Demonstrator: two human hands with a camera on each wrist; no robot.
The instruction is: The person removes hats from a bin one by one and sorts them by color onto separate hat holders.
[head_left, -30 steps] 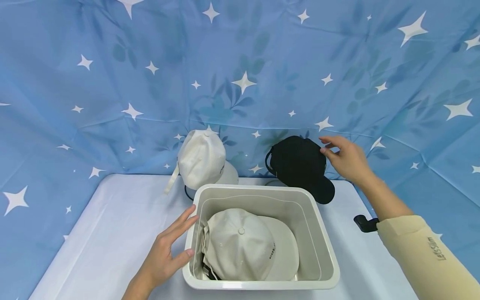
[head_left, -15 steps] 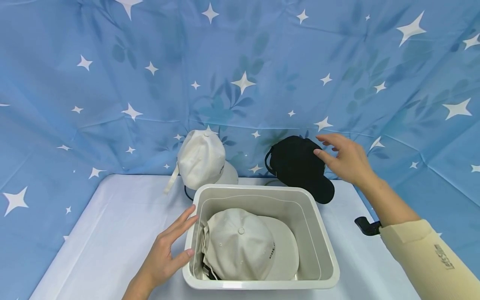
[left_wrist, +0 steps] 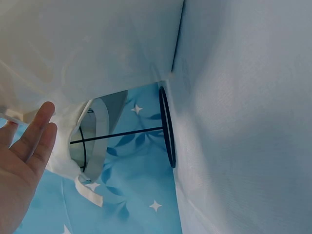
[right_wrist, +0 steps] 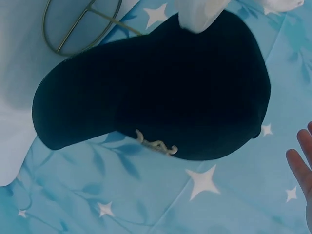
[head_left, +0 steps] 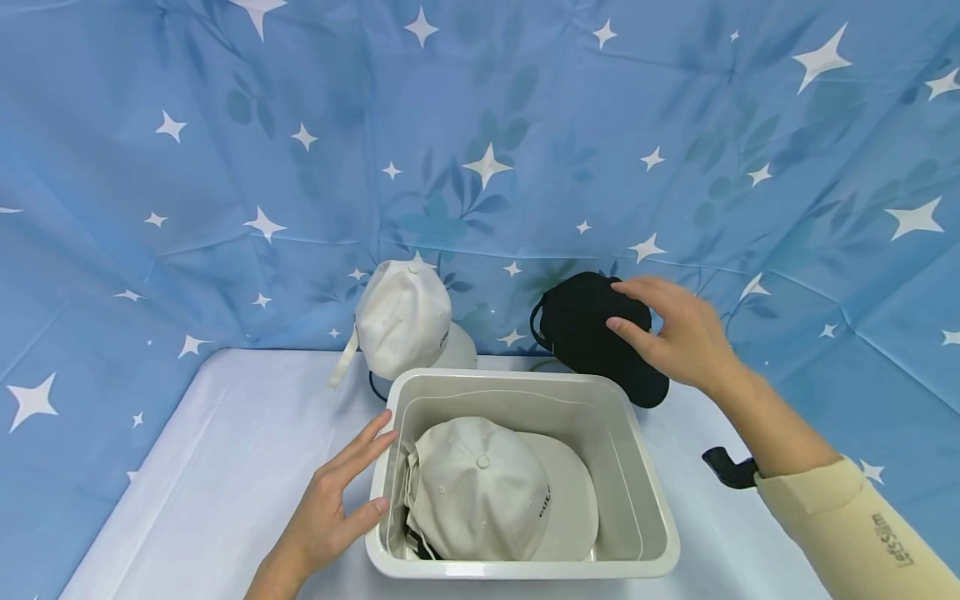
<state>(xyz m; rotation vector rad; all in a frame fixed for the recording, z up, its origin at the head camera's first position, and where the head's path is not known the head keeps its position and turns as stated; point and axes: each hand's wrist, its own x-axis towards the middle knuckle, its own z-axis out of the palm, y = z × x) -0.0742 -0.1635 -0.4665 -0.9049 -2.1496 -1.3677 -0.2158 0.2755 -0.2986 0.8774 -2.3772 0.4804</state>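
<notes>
A black cap [head_left: 585, 321] sits on a wire stand at the back right, brim toward the front right. My right hand [head_left: 678, 333] is at its right side, thumb and fingers spread and overlapping the crown in the head view. The right wrist view shows the cap [right_wrist: 195, 87] large, with a metal emblem on its edge and a few fingertips [right_wrist: 302, 156] apart from it. My left hand [head_left: 326, 508] rests its straight fingers on the left rim of a beige plastic bin [head_left: 521, 570]. Inside the bin lies an off-white cap [head_left: 480, 492], brim to the right.
A white cap [head_left: 405, 321] hangs on a second stand at the back left; its black ring base [left_wrist: 167, 127] shows in the left wrist view. The white-covered table [head_left: 225, 467] ends at a blue star-patterned curtain [head_left: 300, 167].
My right hand has moved left and slightly down, from the black cap's right edge to over its crown. The left hand, the bin and the caps have stayed in place.
</notes>
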